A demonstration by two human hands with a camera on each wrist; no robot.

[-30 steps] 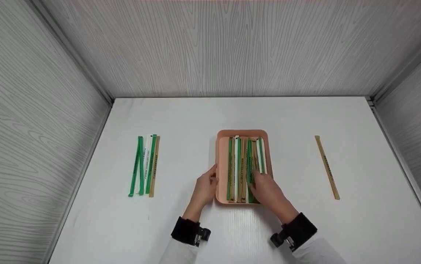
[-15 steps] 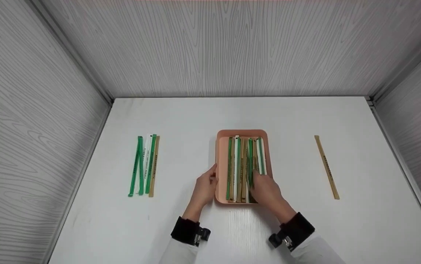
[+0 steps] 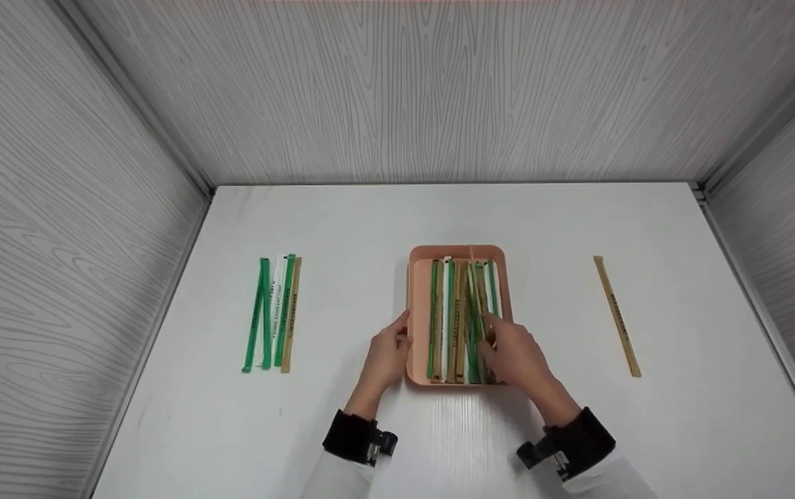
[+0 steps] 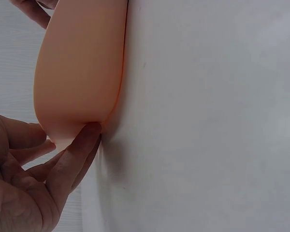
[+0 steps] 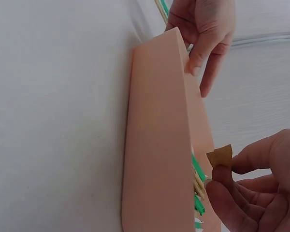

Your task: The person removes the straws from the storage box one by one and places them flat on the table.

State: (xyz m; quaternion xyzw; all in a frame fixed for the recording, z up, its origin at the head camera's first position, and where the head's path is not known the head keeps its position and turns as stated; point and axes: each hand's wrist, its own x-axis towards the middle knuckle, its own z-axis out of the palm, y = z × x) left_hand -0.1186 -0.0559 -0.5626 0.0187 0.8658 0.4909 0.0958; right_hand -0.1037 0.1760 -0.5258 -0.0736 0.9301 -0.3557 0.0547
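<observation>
A pink tray (image 3: 457, 249) stands mid-table, filled with paper-wrapped straws (image 3: 446, 312) in green, white and brown, mostly lying lengthwise. My left hand (image 3: 387, 355) holds its left side, fingers on the outer wall and thumb at the rim, as the left wrist view shows too. Over the tray's right half, my right hand (image 3: 516, 355) pinches a brown paper-wrapped straw between thumb and fingers. In the right wrist view the flat end of that brown straw (image 5: 220, 156) sticks out past the fingertips, close above the rim. The right hand covers the near ends of some straws.
On the left of the white table lies a row of wrapped straws (image 3: 278, 312), green, white and brown. A single brown straw (image 3: 617, 317) lies slanted to the right. Grey wood-patterned panels (image 3: 397, 90) wall the table at the back and both sides.
My right hand has drawn slightly up and to the right, with a brown straw now tilted in its fingers. The left hand and the tray have stayed put.
</observation>
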